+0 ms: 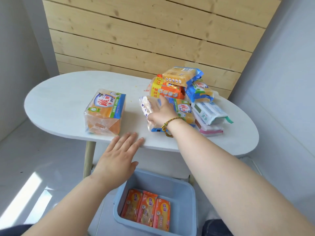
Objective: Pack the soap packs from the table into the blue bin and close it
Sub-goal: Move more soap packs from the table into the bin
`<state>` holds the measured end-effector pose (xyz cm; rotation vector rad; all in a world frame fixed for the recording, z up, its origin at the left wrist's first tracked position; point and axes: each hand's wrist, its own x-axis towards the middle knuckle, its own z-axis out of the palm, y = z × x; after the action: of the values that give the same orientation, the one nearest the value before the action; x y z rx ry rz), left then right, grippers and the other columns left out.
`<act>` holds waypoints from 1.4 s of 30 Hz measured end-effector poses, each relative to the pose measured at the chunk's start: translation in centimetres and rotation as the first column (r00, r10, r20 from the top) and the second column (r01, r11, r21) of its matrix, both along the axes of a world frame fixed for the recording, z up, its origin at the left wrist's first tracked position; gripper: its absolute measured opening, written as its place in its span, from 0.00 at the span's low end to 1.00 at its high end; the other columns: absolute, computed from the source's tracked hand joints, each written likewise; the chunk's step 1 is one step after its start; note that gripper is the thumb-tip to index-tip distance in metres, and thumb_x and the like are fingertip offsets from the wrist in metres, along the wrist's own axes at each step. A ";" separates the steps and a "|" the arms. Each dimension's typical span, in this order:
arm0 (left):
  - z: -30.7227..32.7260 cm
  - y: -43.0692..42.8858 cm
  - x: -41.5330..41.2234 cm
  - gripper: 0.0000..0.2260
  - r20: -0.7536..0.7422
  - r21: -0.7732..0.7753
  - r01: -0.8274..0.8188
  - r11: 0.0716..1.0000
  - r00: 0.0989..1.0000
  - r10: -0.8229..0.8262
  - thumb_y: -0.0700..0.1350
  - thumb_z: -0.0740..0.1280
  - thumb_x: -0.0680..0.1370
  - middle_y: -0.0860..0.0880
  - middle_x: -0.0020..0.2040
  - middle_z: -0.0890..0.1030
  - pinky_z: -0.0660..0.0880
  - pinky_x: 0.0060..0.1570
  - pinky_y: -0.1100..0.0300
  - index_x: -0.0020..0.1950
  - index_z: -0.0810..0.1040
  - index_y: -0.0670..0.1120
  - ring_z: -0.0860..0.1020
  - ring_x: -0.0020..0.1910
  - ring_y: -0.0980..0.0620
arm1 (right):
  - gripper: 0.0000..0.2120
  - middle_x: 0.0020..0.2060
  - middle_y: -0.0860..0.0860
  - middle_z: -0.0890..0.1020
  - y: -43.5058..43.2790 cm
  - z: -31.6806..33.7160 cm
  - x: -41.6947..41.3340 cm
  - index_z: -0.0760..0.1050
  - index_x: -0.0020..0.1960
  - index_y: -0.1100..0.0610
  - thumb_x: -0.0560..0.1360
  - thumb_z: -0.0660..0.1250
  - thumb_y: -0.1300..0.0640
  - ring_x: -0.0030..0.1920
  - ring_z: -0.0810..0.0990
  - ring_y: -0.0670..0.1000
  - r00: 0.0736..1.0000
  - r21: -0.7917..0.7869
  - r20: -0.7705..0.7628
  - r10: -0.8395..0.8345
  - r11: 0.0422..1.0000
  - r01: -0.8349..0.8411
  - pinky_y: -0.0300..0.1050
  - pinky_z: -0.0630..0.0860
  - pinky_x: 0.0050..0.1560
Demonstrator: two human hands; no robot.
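Three orange soap packs (146, 211) lie in the open blue bin (185, 189) on the floor, near the white table (59, 92); the right hand (163, 114) grips a clear-wrapped pack (146, 106) at the left of the pile (187, 92); the left hand (117, 155) is spread flat at the near table edge; one yellow pack (104, 113) stands alone further left.

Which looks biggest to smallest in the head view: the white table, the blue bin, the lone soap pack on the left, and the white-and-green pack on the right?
1. white table
2. blue bin, though it sits nearer the camera
3. lone soap pack
4. white-and-green pack
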<state>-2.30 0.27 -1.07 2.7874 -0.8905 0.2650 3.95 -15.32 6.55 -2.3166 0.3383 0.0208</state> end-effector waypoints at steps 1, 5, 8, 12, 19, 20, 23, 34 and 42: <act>-0.2 0.0 0.1 0.30 -0.004 0.005 -0.012 1.000 1.000 0.012 0.51 0.56 0.79 0.53 0.77 0.44 0.33 0.70 0.59 0.74 0.41 0.54 0.42 0.75 0.54 | 0.38 0.72 0.55 0.59 -0.3 0.5 -0.9 0.49 0.74 0.51 0.70 0.65 0.60 0.70 0.62 0.57 0.999 0.037 0.040 0.014 0.999 -0.015 0.46 0.63 0.66; -0.6 0.0 -0.6 0.29 -0.025 -0.023 -0.011 1.000 1.000 0.010 0.50 0.56 0.79 0.52 0.77 0.46 0.31 0.68 0.60 0.74 0.43 0.53 0.43 0.76 0.53 | 0.38 0.72 0.52 0.60 -2.1 1.7 -5.7 0.53 0.74 0.52 0.69 0.67 0.63 0.70 0.63 0.52 0.992 0.148 0.116 0.051 0.987 -0.068 0.43 0.63 0.63; -0.5 -0.2 -1.6 0.28 0.022 -0.037 0.013 0.999 1.000 -0.012 0.46 0.64 0.76 0.47 0.76 0.57 0.40 0.70 0.58 0.74 0.56 0.48 0.52 0.75 0.48 | 0.37 0.70 0.51 0.63 -3.6 1.1 -9.7 0.56 0.72 0.51 0.69 0.68 0.65 0.66 0.65 0.46 0.990 0.216 0.101 0.102 0.969 -0.122 0.40 0.63 0.59; -1.5 -1.1 -3.3 0.27 0.132 0.020 0.055 0.998 0.990 -0.057 0.38 0.80 0.57 0.37 0.58 0.80 0.69 0.62 0.48 0.55 0.80 0.40 0.77 0.56 0.35 | 0.37 0.70 0.48 0.62 -5.0 -1.7 -14.1 0.56 0.72 0.49 0.69 0.68 0.65 0.63 0.62 0.41 0.991 0.203 0.003 0.134 0.970 -0.131 0.38 0.61 0.59; -5.0 -2.2 -3.9 0.24 -0.086 0.005 0.077 0.997 0.993 -0.076 0.40 0.73 0.69 0.39 0.67 0.72 0.59 0.70 0.50 0.64 0.73 0.42 0.69 0.67 0.38 | 0.37 0.57 0.38 0.60 -6.5 -6.4 -17.1 0.56 0.71 0.45 0.68 0.67 0.65 0.53 0.62 0.25 0.982 0.155 -0.031 0.184 0.972 -0.177 0.11 0.58 0.44; -5.9 -2.3 -3.7 0.23 -0.165 -0.021 0.056 0.998 0.985 -0.058 0.41 0.66 0.75 0.42 0.72 0.64 0.49 0.72 0.53 0.70 0.66 0.44 0.60 0.73 0.42 | 0.37 0.57 0.38 0.59 -6.6 -7.2 -17.2 0.55 0.71 0.45 0.68 0.67 0.64 0.53 0.63 0.28 0.978 0.150 -0.070 0.194 0.972 -0.182 0.12 0.59 0.45; -8.8 -2.7 -3.0 0.24 -0.282 0.067 0.025 0.997 0.959 -0.005 0.46 0.54 0.80 0.49 0.77 0.48 0.39 0.73 0.57 0.74 0.50 0.49 0.45 0.76 0.51 | 0.38 0.64 0.45 0.60 -7.2 -10.6 -16.9 0.53 0.72 0.46 0.69 0.66 0.63 0.65 0.61 0.43 0.972 0.100 -0.155 0.176 0.982 -0.162 0.29 0.60 0.60; -17.0 -3.1 -4.7 0.27 -0.632 0.337 0.072 0.939 0.757 0.169 0.57 0.51 0.79 0.50 0.77 0.47 0.41 0.74 0.55 0.75 0.47 0.50 0.44 0.76 0.52 | 0.37 0.71 0.56 0.55 -6.7 -24.5 -14.2 0.45 0.74 0.46 0.73 0.63 0.57 0.70 0.60 0.60 0.715 -0.058 -0.686 -0.134 0.990 0.130 0.51 0.66 0.67; -20.5 -3.4 -5.2 0.25 -0.624 0.379 0.040 0.924 0.749 0.223 0.60 0.44 0.79 0.54 0.77 0.50 0.43 0.74 0.55 0.74 0.49 0.53 0.47 0.76 0.55 | 0.37 0.70 0.56 0.52 -5.7 -30.9 -13.2 0.44 0.73 0.48 0.73 0.63 0.60 0.68 0.59 0.58 0.628 -0.180 -0.731 -0.266 0.963 0.198 0.49 0.64 0.68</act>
<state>-7.53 -3.16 -21.53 2.8911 -0.6541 -0.9335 -9.24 -21.01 -24.37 -2.2130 1.0779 0.8848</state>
